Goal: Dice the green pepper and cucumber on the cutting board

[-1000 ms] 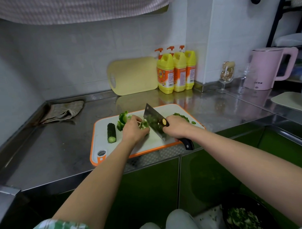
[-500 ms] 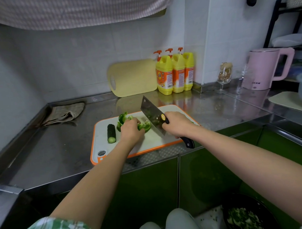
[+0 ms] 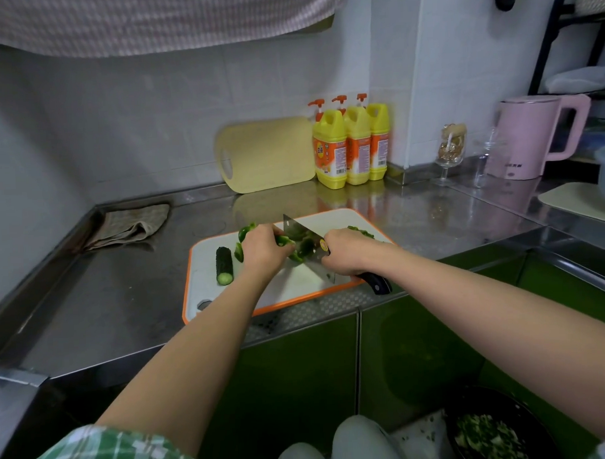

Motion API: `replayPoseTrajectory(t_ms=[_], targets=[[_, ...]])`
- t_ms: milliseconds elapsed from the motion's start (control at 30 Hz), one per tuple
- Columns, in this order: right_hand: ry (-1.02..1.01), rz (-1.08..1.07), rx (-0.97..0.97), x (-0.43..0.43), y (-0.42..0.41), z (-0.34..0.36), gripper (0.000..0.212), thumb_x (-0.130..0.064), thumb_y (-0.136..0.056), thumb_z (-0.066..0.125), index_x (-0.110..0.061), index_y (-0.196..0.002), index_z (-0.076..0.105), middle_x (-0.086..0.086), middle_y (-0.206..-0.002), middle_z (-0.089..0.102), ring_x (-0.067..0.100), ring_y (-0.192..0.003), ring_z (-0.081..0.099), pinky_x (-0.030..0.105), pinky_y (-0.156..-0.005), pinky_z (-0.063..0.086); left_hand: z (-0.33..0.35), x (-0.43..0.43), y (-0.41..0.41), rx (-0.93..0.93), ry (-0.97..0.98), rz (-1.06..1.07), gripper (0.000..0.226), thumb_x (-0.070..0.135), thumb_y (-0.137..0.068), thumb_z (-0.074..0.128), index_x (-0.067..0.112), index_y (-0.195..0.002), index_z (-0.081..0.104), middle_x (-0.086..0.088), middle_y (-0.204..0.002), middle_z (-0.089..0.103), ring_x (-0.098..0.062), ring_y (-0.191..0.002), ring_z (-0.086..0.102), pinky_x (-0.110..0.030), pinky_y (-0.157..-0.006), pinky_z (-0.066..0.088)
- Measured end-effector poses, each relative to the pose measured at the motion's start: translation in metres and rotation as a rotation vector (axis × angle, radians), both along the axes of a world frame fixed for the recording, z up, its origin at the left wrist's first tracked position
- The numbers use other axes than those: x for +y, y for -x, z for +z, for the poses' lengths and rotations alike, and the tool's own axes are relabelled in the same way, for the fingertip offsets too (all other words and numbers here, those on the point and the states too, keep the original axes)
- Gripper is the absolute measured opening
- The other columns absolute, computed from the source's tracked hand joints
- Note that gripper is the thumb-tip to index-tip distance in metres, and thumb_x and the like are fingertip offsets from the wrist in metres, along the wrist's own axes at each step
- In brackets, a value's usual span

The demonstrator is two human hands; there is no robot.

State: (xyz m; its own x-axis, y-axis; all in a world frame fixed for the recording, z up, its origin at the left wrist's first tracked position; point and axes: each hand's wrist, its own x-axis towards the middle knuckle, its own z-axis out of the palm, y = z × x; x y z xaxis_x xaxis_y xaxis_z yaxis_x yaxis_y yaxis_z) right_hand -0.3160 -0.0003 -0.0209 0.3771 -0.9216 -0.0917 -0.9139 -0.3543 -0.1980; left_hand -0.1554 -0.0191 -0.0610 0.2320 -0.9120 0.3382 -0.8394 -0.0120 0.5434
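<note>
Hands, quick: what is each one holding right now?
Left hand: fingers curled on the green pepper.
Right hand: gripping the cleaver handle.

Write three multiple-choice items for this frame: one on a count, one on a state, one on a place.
1. How many yellow bottles stand at the wall?
A. two
B. three
C. five

2. The right hand:
A. lies flat and open
B. grips the handle of the cleaver
C. is curled on nothing

3. The cucumber piece lies:
A. on the cutting board, left of the left hand, which holds green pepper
B. under the right hand
C. beside the yellow bottles

Answers:
1 B: three orange pump tops show in a row.
2 B: its fingers wrap the black handle.
3 A: it lies on the white surface, apart from the hand.
</note>
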Motion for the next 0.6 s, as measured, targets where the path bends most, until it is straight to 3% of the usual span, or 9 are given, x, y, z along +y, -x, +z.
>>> replayPoseTrajectory(t_ms=[200,333,433,533,600], targets=[[-0.009,-0.065,-0.042,-0.01,-0.019,-0.012,0.017,-0.007,-0.09,0.047,-0.009,-0.073,0.047,0.011,-0.07,0.057,0.023,-0.053,0.057,0.029,-0.047,0.047,-0.003,0.002,-0.005,0.044,-0.009,-0.009,0.019,0.019,-0.079,0.073,0.012,-0.097,0.07,-0.006,-0.094,0.069,-0.022,-0.086,0.061,-0.029,-0.071,0.045],[-0.072,-0.112,-0.163,-0.015,-0.019,-0.014,0.011,-0.009,-0.092,0.047,-0.003,-0.083,0.05,0.014,-0.073,0.055,0.025,-0.049,0.056,0.03,-0.045,0.047,-0.009,0.006,-0.014,0.127,-0.001,0.021,0.022,0.019,-0.076,0.075,0.017,-0.094,0.062,-0.002,-0.095,0.063,-0.024,-0.093,0.061,-0.033,-0.08,0.049],[-0.051,-0.134,-0.202,-0.018,-0.021,-0.02,0.009,-0.008,-0.091,0.046,-0.002,-0.093,0.053,0.013,-0.07,0.058,0.024,-0.05,0.059,0.029,-0.048,0.049,-0.014,0.01,-0.02,0.146,0.066,0.093,0.026,0.018,-0.078,0.073,0.014,-0.1,0.06,-0.008,-0.104,0.061,-0.028,-0.099,0.058,-0.034,-0.081,0.044],[-0.029,-0.125,-0.403,-0.023,-0.015,-0.022,0.011,-0.008,-0.091,0.044,-0.004,-0.085,0.052,0.012,-0.062,0.056,0.026,-0.048,0.059,0.027,-0.048,0.047,-0.017,0.01,-0.024,0.03,0.073,0.102,0.028,0.013,-0.08,0.07,0.011,-0.106,0.06,-0.013,-0.112,0.059,-0.031,-0.102,0.056,-0.035,-0.082,0.041],[0.037,-0.144,-0.54,-0.029,-0.007,-0.015,0.011,-0.009,-0.092,0.044,-0.007,-0.084,0.05,0.01,-0.06,0.052,0.027,-0.046,0.057,0.027,-0.047,0.045,-0.019,0.01,-0.027,-0.218,0.041,0.112,0.029,0.014,-0.082,0.067,0.009,-0.11,0.062,-0.015,-0.113,0.061,-0.033,-0.107,0.051,-0.037,-0.086,0.041]])
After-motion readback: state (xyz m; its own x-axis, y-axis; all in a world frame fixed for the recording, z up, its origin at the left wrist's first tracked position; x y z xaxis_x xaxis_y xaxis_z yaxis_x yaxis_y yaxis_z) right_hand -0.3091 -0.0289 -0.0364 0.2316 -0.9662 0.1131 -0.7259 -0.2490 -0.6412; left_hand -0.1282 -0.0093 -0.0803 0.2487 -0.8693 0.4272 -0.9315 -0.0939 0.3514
